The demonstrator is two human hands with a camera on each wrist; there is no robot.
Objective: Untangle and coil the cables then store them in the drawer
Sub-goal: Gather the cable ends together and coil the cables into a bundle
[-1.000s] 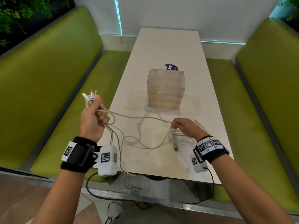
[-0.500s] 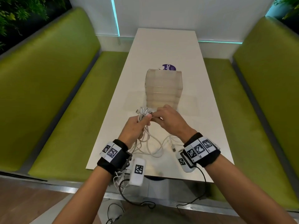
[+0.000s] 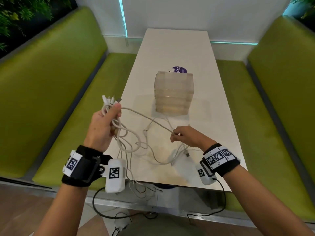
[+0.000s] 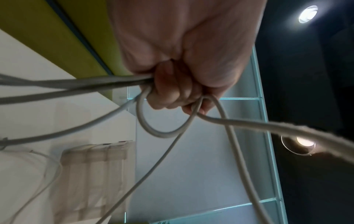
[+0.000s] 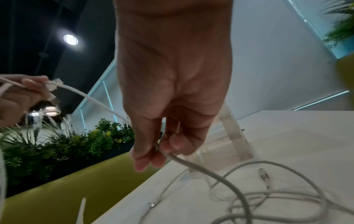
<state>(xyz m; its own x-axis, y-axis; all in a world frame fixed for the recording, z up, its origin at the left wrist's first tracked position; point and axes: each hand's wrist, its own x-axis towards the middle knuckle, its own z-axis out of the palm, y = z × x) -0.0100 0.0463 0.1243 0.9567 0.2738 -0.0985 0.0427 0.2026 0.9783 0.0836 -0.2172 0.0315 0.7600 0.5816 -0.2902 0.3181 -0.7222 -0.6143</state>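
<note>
My left hand is raised off the table's left edge and grips a bundle of white cables, whose plug ends stick up above the fist. In the left wrist view the curled fingers wrap several strands. One cable runs taut from that fist down to my right hand, which pinches it between thumb and fingers just above the table. More tangled cable loops lie on the white table between my hands, and some hang over its near edge. A translucent drawer unit stands mid-table, all drawers closed.
A purple round sticker lies behind the drawer unit. Green bench seats flank the table on both sides. Loose plug ends lie on the table near my right hand. Black cords from my wrist cameras hang below the near edge.
My hands were together in front of the drawer unit half a second ago. Now the left has swung up and left with the bundle, the right has dropped down-right, and a cable stretches between them.
</note>
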